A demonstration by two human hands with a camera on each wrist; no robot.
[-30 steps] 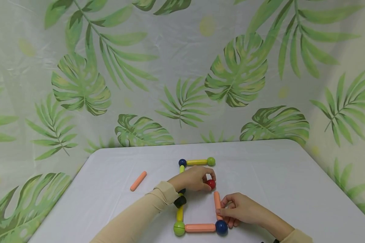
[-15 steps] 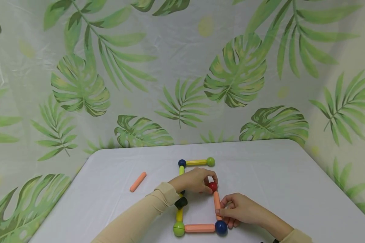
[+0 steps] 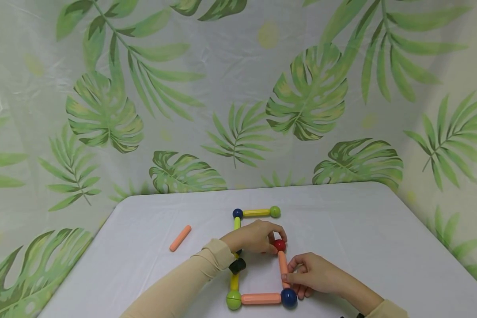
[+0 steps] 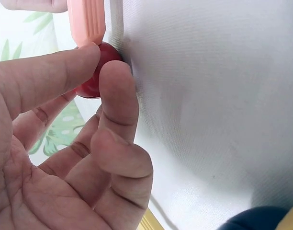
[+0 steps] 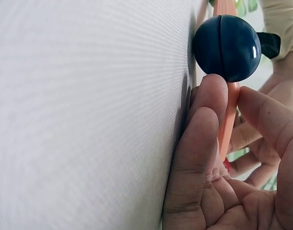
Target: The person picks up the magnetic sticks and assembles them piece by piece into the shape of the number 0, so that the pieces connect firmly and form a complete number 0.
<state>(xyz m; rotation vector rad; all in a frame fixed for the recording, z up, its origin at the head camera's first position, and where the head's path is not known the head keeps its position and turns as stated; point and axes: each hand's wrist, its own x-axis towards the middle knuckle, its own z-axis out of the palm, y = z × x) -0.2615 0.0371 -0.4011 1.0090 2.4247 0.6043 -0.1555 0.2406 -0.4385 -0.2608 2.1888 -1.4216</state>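
My left hand (image 3: 256, 236) pinches a red ball (image 3: 280, 245) between thumb and fingers, over the middle of the table. The ball touches the far end of a salmon-coloured ridged stick (image 3: 283, 263); in the left wrist view the stick (image 4: 87, 21) meets the red ball (image 4: 91, 86) beside my fingertips. My right hand (image 3: 318, 276) pinches that same stick near its lower end. There it joins a dark blue ball (image 3: 289, 298), which has a groove around it in the right wrist view. My right fingers hide part of the stick.
A second salmon stick (image 3: 261, 299) links the blue ball to a green ball (image 3: 233, 300). Yellow and lime sticks run up to a navy ball (image 3: 237, 213), partly behind my left forearm. A yellow stick (image 3: 256, 213) and green ball (image 3: 275, 211) extend right. One loose salmon stick (image 3: 180, 238) lies left.
My left hand has brought the red ball slightly right and nearer, closing the gap to the salmon stick's far end. My right hand has stayed in place on the stick.
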